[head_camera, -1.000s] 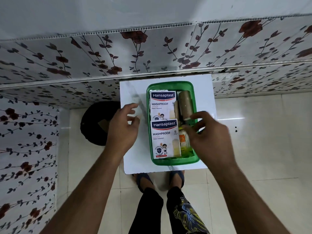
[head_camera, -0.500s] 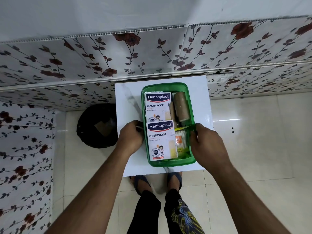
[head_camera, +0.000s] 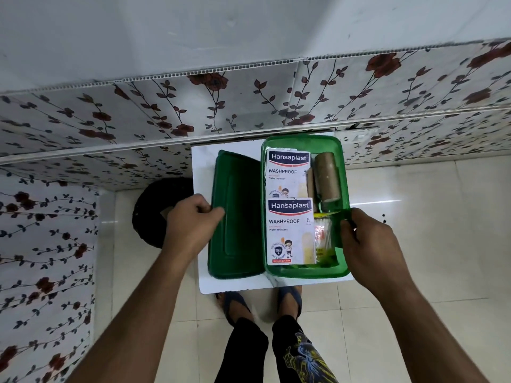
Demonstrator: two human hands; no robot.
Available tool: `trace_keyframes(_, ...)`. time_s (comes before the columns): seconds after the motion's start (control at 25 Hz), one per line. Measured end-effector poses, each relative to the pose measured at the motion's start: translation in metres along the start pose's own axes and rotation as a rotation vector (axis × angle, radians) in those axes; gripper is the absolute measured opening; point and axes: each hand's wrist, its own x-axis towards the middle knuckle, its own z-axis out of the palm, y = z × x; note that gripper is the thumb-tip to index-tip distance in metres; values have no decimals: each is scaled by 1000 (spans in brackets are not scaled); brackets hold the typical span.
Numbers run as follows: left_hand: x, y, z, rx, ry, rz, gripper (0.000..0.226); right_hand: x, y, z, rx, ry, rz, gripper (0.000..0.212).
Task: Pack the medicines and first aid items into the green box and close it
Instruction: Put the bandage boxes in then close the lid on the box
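Observation:
The green box (head_camera: 344, 183) stands open on the right half of a small white table (head_camera: 201, 172). Inside lie two Hansaplast plaster packs (head_camera: 289, 230), one behind the other, two brown bandage rolls (head_camera: 327, 175) and a packet of cotton swabs (head_camera: 322, 236). The dark green lid (head_camera: 237, 217) lies flat on the table just left of the box, touching its side. My left hand (head_camera: 190, 222) grips the lid's left edge. My right hand (head_camera: 370, 244) holds the box's right rim, with the thumb over the edge.
The table stands against a wall with a floral pattern (head_camera: 249, 106). A black round object (head_camera: 154, 211) sits on the tiled floor left of the table. My feet in sandals (head_camera: 235, 302) are at the table's front edge.
Both hands closed on the box's sides. The box then shifted right and the dark green lid, unseen before, now lies at its left in my left hand.

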Motion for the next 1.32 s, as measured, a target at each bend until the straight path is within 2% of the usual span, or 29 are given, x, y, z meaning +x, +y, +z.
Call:
trace_keyframes(0.16, -34, 24, -40, 64, 196, 173, 29, 5, -8, 23, -42, -50, -8, 18)
trace_keyframes(0.28, -54, 51, -37, 108, 277, 259, 29, 10, -18, 44, -18, -66, 3, 18)
trace_keyframes(0.36, -67, 71, -18, 184, 293, 324, 31, 11, -21, 52, 114, -68, 21, 21)
trace_keyframes(0.52, -79, 83, 45, 542, 312, 465, 27, 12, -11, 43, 586, -104, 233, 20)
trace_keyframes(0.64, -78, 75, 83, 635, 240, 480, 30, 10, 1, 33, 634, -111, 268, 22)
trace_keyframes(0.72, -77, 71, 90, 592, 228, 510, 30, 11, 4, 30, 631, -116, 254, 21)
trace_keyframes(0.8, -66, 65, 75, 458, 298, 570, 32, 14, 2, 29, 638, -97, 249, 21)
trace_keyframes(0.88, -43, 51, 51, 276, 342, 474, 39, 15, -5, 31, 653, -80, 228, 20)
trace_keyframes(0.92, -31, 43, 39, 194, 296, 363, 45, 15, -10, 32, 666, -86, 218, 20)
trace_keyframes(1.0, -14, 30, 25, -3, 59, 126, 54, 16, -23, 35, 686, -135, 212, 24)
trace_keyframes(1.08, -12, 24, 27, -146, -154, 55, 48, 17, -32, 37, 671, -176, 218, 34)
trace_keyframes(1.2, -19, 27, 35, -161, -177, 114, 45, 21, -34, 39, 672, -153, 232, 35)
trace_keyframes(1.32, -20, 29, 37, -163, -178, 90, 47, 21, -35, 40, 673, -160, 231, 32)
